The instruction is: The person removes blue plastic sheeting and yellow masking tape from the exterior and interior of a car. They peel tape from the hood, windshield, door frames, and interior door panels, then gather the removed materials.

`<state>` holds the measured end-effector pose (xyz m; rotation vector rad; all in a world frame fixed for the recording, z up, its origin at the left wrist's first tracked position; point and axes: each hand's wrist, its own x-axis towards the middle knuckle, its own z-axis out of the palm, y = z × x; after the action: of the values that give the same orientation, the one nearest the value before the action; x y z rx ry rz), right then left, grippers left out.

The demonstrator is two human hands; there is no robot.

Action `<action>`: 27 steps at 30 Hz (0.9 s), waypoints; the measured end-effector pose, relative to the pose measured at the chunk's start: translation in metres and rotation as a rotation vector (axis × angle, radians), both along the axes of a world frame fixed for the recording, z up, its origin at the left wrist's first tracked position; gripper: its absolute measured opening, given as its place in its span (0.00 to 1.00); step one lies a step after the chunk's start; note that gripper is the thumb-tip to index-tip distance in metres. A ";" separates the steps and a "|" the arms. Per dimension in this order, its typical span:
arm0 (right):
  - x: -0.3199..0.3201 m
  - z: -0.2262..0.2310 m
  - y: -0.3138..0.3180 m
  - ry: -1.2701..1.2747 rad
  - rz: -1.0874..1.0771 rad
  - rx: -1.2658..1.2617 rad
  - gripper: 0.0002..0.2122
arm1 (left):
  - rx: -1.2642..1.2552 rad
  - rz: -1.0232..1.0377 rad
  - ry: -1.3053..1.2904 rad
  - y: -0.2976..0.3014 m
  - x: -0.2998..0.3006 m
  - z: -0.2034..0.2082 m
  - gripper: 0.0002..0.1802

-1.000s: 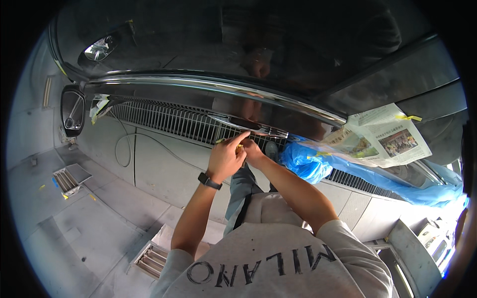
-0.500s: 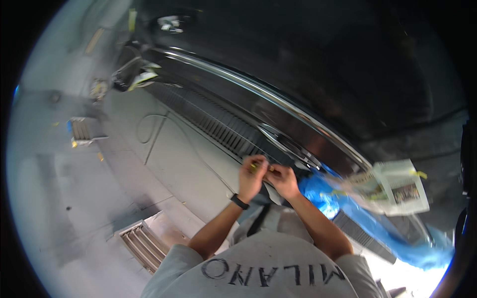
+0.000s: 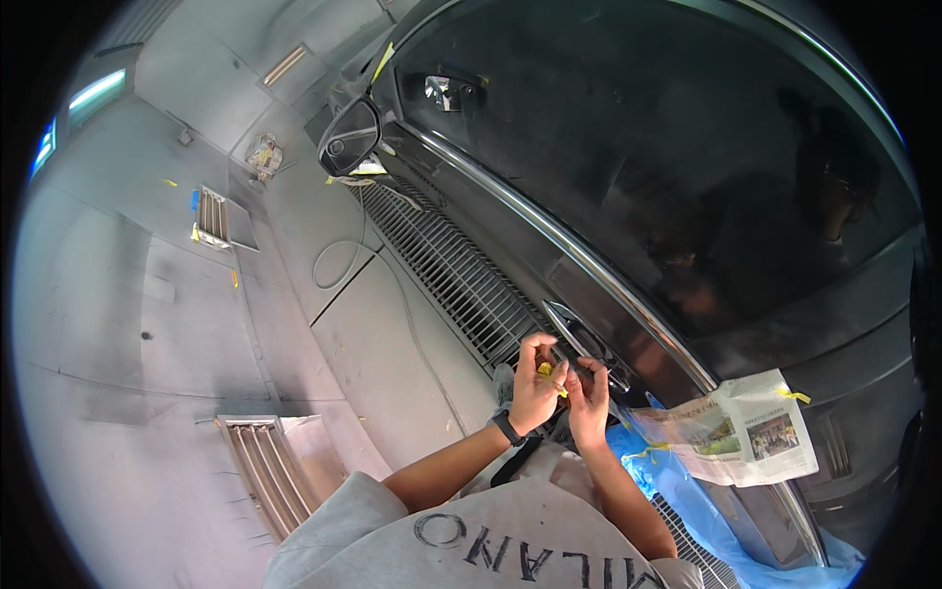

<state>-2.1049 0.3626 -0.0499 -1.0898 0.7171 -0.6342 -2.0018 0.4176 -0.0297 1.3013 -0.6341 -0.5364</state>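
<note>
My left hand (image 3: 531,401) and my right hand (image 3: 590,404) are held close together in front of me, beside a black car's door handle (image 3: 579,331). Crumpled yellow masking tape (image 3: 545,370) sits in the curled fingers of my left hand. At the fingertips, where the two hands meet, a bit more yellow shows. My right thumb and fingers pinch there, partly hiding what they hold. A dark band circles my left wrist.
Newspaper (image 3: 775,442) is taped onto the car door (image 3: 510,221), with blue plastic film (image 3: 677,496) below it. The side mirror (image 3: 350,137) juts out ahead. Floor grating (image 3: 456,270) runs along the car. A thin hose (image 3: 417,339) crosses the floor. Vents (image 3: 263,461) line the left wall.
My view has turned, so the mirror, handle and left wall sit further right in the picture. Both hands stay together over the yellow tape, with fingers now spread a little wider.
</note>
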 end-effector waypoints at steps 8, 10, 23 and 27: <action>-0.017 0.015 0.013 -0.345 -0.032 0.516 0.23 | 0.251 0.050 -0.785 -0.005 -0.027 0.012 0.16; -0.026 0.012 0.014 -0.194 -0.032 0.348 0.20 | 0.382 -0.016 -1.123 -0.001 -0.025 0.008 0.20; -0.144 -0.023 0.069 0.184 -0.387 0.445 0.12 | 0.463 -0.399 -1.328 -0.031 0.030 -0.057 0.30; -0.162 -0.017 0.125 0.223 -0.525 0.543 0.12 | 0.495 -0.615 -1.441 -0.051 0.044 -0.082 0.21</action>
<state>-2.2668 0.4880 -0.0673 -0.4650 1.3038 -0.7061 -1.9578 0.3671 -0.1115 1.8706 -2.2456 -0.1387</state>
